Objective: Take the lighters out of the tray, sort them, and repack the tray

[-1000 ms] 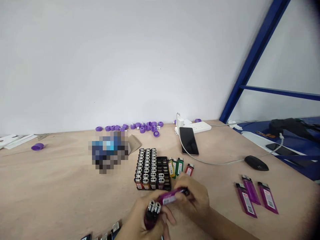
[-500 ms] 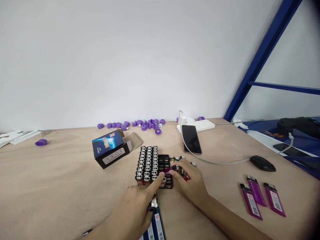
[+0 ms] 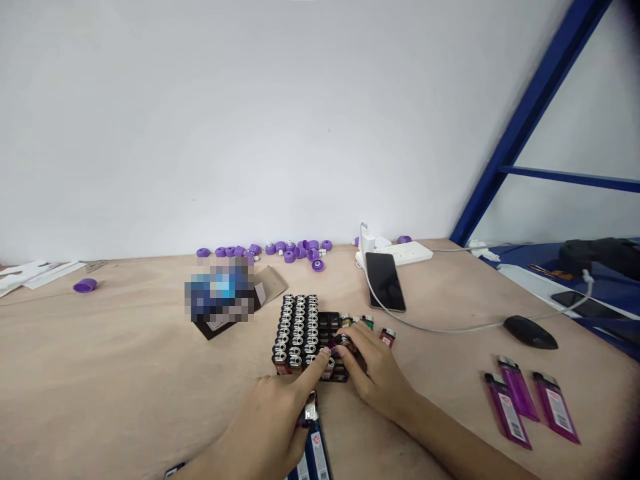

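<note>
My right hand [image 3: 377, 377] pinches a small purple lighter [image 3: 333, 345], mostly hidden by the fingers, over a black tray [image 3: 329, 321]. My left hand [image 3: 263, 413] has its index finger stretched out, the tip touching the purple lighter or right beside it. The thumb hangs apart and the other fingers are hidden. Rows of metal-topped lighters [image 3: 299, 333] stand upright in the tray's left part. Blue lighters [image 3: 319, 453] with white labels lie below my left hand, partly covered by it. Several coloured lighters, among them a red one [image 3: 387, 337], are behind my right hand.
Three purple lighters [image 3: 511, 410] lie at the right, near a black mouse [image 3: 530, 332]. A phone [image 3: 385, 280] leans by a white power strip [image 3: 407, 253], its cable crossing the table. A blue box [image 3: 217, 297] lies left; purple caps [image 3: 300, 252] line the wall.
My right hand has drawn its fingers closer over the tray, and the purple lighter, which lay sideways in the fingers, is now mostly covered. The view has shifted slightly.
</note>
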`<state>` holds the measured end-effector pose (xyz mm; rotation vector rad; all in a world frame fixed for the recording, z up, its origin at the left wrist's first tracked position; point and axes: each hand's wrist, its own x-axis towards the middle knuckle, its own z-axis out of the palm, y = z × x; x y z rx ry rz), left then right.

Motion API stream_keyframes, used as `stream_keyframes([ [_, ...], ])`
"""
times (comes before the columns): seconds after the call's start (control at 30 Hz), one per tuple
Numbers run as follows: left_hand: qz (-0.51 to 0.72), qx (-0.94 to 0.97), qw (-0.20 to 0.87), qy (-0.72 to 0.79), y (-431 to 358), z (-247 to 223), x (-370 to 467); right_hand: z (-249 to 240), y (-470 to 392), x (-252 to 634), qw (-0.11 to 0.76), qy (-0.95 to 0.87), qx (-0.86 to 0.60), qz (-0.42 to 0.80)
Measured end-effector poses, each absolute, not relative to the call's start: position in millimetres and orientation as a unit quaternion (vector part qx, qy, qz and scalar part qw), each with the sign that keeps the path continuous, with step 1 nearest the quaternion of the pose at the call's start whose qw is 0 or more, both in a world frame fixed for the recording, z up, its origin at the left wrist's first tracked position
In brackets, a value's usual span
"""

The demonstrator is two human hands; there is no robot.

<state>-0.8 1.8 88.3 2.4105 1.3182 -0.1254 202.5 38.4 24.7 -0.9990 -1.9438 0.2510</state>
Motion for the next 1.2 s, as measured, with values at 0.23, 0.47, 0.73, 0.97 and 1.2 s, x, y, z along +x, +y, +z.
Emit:
stream_keyframes([
  [0.23, -0.046, 0.861, 0.18, 0.474, 2.8, 84.7, -1.1, 23.7, 36.6, 200.6, 0.44, -0.802, -0.394, 0.087],
  [0.47, -0.065, 0.857, 0.185, 0.476, 2.0, 83.7, -0.4, 21.6, 35.5, 198.2, 0.432, -0.814, -0.377, 0.094],
  [0.73, -0.064, 0.86, 0.18, 0.473, 1.9, 85.3, 0.7, 17.9, 35.9, 198.3, 0.39, -0.83, -0.395, 0.056],
  [0.97, -0.067, 0.857, 0.185, 0.476, 2.4, 85.8, 0.1, 17.2, 34.9, 196.9, 0.356, -0.843, -0.401, 0.036],
  [1.2, -0.096, 0.848, 0.197, 0.483, 3.4, 91.3, 3.7, 17.5, 36.9, 195.7, 0.337, -0.847, -0.41, 0.042],
])
